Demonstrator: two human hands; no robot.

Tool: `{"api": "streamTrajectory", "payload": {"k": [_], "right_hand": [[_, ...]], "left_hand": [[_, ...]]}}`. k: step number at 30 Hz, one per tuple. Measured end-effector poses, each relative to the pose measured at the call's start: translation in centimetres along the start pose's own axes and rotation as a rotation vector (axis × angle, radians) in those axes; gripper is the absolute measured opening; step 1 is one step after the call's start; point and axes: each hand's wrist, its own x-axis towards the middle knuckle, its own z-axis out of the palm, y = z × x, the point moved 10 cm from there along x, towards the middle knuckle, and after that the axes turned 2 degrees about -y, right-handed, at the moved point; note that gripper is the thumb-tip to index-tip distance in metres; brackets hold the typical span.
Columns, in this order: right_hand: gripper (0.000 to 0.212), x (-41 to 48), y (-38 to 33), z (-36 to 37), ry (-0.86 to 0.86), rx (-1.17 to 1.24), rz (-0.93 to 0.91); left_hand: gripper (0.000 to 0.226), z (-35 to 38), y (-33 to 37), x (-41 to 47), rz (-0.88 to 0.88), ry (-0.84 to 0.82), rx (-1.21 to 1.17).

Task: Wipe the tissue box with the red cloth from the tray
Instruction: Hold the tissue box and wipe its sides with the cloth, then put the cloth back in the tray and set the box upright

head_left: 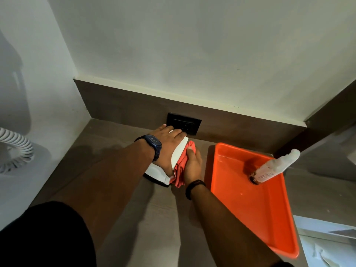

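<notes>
A white tissue box (179, 154) stands on the dark wooden counter near the back wall. My left hand (169, 143), with a blue watch on the wrist, lies flat on top of the box and holds it down. My right hand (192, 166) grips the bunched red cloth (180, 170) and presses it against the right side of the box. The orange tray (269, 218) sits just to the right of the box. Much of the box is hidden under my hands and the cloth.
A spray bottle (273, 168) stands in the tray's far corner. A black wall socket (184, 123) is right behind the box. A white coiled cord (15, 147) hangs at the left. A dark side panel rises at the right.
</notes>
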Motion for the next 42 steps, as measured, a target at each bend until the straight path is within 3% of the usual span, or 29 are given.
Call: {"api": "streamTrajectory", "payload": {"k": [3,8,14,17,20,22,25,28,30,32,35,38,42], "right_hand": [[0.036,-0.4,0.4,0.0,0.023,-0.009,-0.019],[0.043,0.4,1.0,0.2,0.051,-0.090,0.176],[0.032,-0.4,-1.5,-0.8,0.162,-0.073,0.008],[0.036,-0.4,-1.5,-1.3,0.177,0.075,0.081],[0.050,-0.9,-1.3,-1.0,0.064,0.345,0.228],[0.057,-0.8,-2.2,-2.2,0.049,0.480,0.213],[0.044,-0.7,-5.0,-5.8,0.100,0.504,0.120],[0.028,-0.7,-7.8,-11.8,0.308,0.116,-0.043],[0.035,-1.5,-9.0,-14.6,0.372,-0.284,-0.153],[0.040,-1.9,-8.3,-16.4,0.351,-0.563,-0.186],[0.030,-2.1,-6.3,-18.1,0.305,-0.991,-0.252],[0.039,-1.9,-2.5,-17.8,0.190,-1.363,-0.175],[0.057,-2.0,1.6,-16.4,0.037,-1.586,-0.100]], "left_hand": [[0.129,-0.3,0.2,-0.1,0.000,0.001,0.012],[0.128,-0.8,0.4,-0.2,-0.004,0.000,0.035],[0.126,-0.5,0.4,-0.1,-0.022,-0.016,0.023],[0.128,-0.6,0.4,-0.2,-0.027,-0.024,0.025],[0.129,-0.8,0.5,-0.3,-0.031,-0.015,0.013],[0.132,-0.9,0.5,-0.4,-0.034,-0.037,0.013],[0.141,-1.1,0.5,-0.6,-0.061,-0.095,-0.013],[0.139,-2.7,2.7,0.1,-0.052,0.003,-0.019],[0.131,-3.5,5.6,0.9,0.013,0.097,-0.066],[0.126,-3.0,9.1,1.6,0.091,0.135,-0.119],[0.121,0.0,12.8,2.6,0.121,0.078,-0.160],[0.111,3.4,14.6,3.1,0.107,0.017,-0.138],[0.101,6.7,15.1,2.8,0.057,-0.034,-0.161]]}}
